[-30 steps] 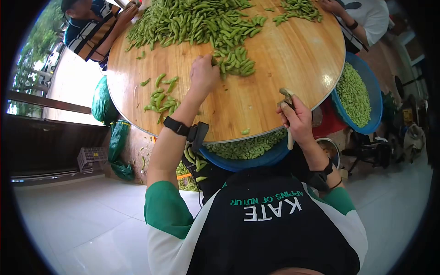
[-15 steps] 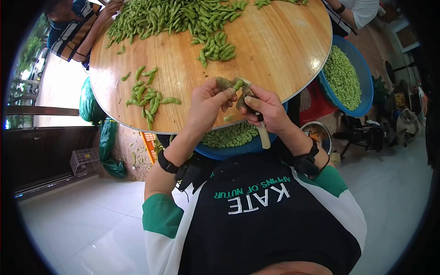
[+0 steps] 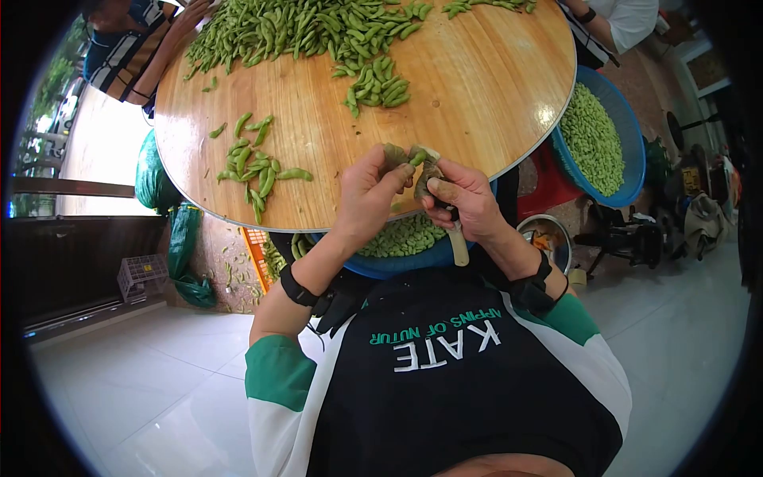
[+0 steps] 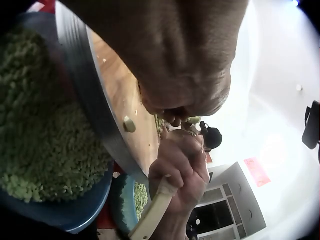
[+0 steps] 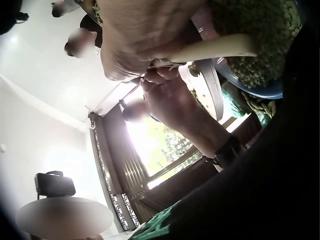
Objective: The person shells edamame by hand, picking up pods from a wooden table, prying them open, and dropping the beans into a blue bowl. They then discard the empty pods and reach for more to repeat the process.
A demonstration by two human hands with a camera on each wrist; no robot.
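Note:
Over the near edge of the round wooden table (image 3: 477, 95), my left hand (image 3: 366, 199) pinches a green soybean pod (image 3: 418, 158) between thumb and index finger. Close beside it, my right hand (image 3: 469, 205) grips a tool by its cream handle (image 3: 458, 245), which sticks out below the palm; its working end is hidden among the fingers. Brownish covers wrap some fingertips of both hands. The right wrist view shows the same handle (image 5: 215, 48) passing under the hand. Below the hands, a blue basin (image 3: 377, 269) of shelled beans (image 3: 403, 238) sits partly under the table.
A big heap of pods (image 3: 294, 32) covers the far side of the table, with a small cluster (image 3: 377, 83) before it and loose pods (image 3: 254, 168) at left. Another blue basin (image 3: 633, 143) of beans stands right. Two people sit across. A metal bowl (image 3: 566, 230) is near my right forearm.
My left hand came back from the pod cluster to my right hand, bringing a pod. The right hand moved left to meet it. Over the last half second both shifted only slightly.

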